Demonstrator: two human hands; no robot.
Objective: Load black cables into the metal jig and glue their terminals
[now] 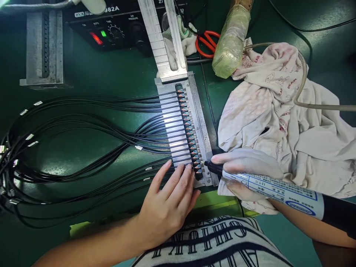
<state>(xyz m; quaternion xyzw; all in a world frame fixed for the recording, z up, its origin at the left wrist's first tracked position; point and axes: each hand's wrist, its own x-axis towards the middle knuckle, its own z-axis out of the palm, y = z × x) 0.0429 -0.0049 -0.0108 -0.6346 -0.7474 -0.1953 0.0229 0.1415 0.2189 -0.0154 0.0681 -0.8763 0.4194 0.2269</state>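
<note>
1. Green matting [111, 70] covers the bench in front of you, with a black control box [111, 26] at the far edge, its red and green lights lit.
2. Your left hand [169, 202] lies flat and open, fingers spread, pressing on the black wires [83, 148] where they enter the near end of the metal jig [178, 129].
3. The jig sits at the middle of the bench, holding a row of wire ends side by side; the wires fan out to the left in loops, some with small silver sleeves.
4. Your right hand [247, 167], in a white glove, is closed around a pen-shaped tool [267, 187] with a printed white label; its dark tip touches the near right corner of the jig, just beside the last wire ends.
5. A metal rail [164, 40] runs from the jig's far end towards the control box.
6. Right of the jig lies a crumpled pale cloth [278, 111], with red scissors [205, 42] and a wrapped roll [230, 37] beyond it.
</note>
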